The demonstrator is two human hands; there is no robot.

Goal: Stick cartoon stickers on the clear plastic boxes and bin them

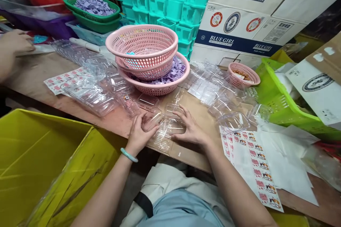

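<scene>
A clear plastic blister case (153, 120) is between the thumb and fingers of my left hand (138, 133), which has a pale green bangle at the wrist. My right hand (191, 129) curves its thumb and fingers around another clear plastic piece (174, 126) just beside it. Whether the two pieces are joined cannot be made out. Under and between the hands lies a stack of nested clear shells (162, 140) at the table edge. Another clear shell (148, 101) rests just beyond my left hand.
Pink baskets (142, 60) with purple plastic parts stand ahead. Clear cases (96, 95) lie left, sticker sheets (262, 170) right. A small pink basket (243, 74), a lime crate (287, 95) and a yellow bin (39, 142) flank the table. Another person's hand (18, 40) is far left.
</scene>
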